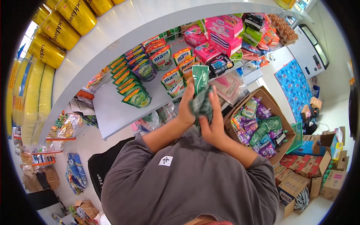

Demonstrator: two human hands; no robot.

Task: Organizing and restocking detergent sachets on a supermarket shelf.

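Between my left hand (187,108) and my right hand (212,122) is a green plastic refill pouch (200,77), its lower part blurred. Both hands touch it. Behind them, on the white shelf (109,112), green Sunlight pouches (137,97) stand in a row beside purple Sunlight pouches (145,70). Mama Lemon-style pouches (172,77) with orange tops stand in rows nearer my hands. Right of my right hand, an open cardboard box (287,140) holds loose purple and green pouches (263,130).
Pink packs of sanitary pads (225,28) and egg trays (282,29) lie at the shelf's right end. Yellow Schweppes cans (59,31) stand on the upper shelf (112,25). Cardboard cartons (294,185) stand on the floor at right. A black chair back (104,161) is behind my left arm.
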